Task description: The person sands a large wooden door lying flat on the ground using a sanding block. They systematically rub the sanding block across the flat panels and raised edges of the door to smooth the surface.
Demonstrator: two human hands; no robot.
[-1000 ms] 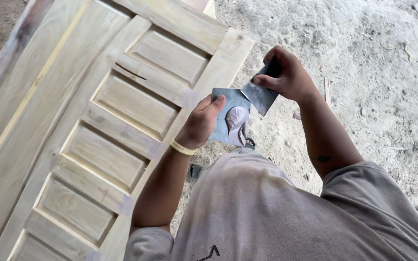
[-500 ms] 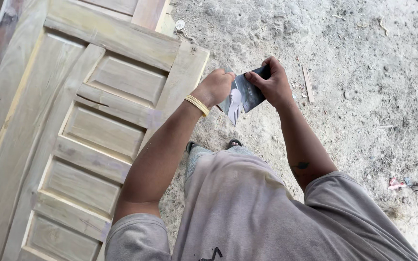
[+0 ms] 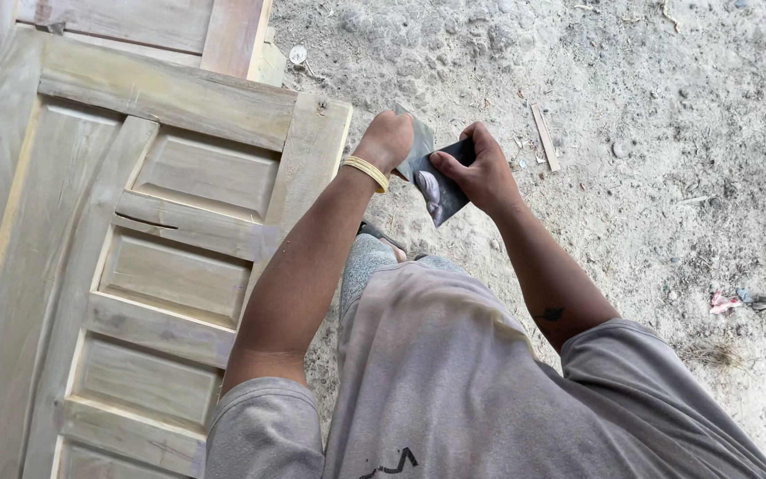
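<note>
My left hand (image 3: 389, 140) and my right hand (image 3: 478, 174) are raised together in front of me, both gripping a dark grey sheet of sandpaper (image 3: 433, 184) with a worn pale patch. The sheet is folded or creased between them; my right thumb presses its upper edge, and part of it sticks up behind my left hand. A yellow band sits on my left wrist. Just left of my hands lies a bare wooden panelled door (image 3: 170, 231).
The door rests among other planks (image 3: 135, 22) at the left. To the right is dusty ground (image 3: 667, 133) with a wood sliver (image 3: 544, 137), a small round cap (image 3: 298, 55) and scraps of litter (image 3: 738, 302). My grey shirt fills the bottom.
My hands have come closer together and the sandpaper, earlier held open as a flat sheet, is now folded between them. The view has shifted, so the door sits more upright at the left.
</note>
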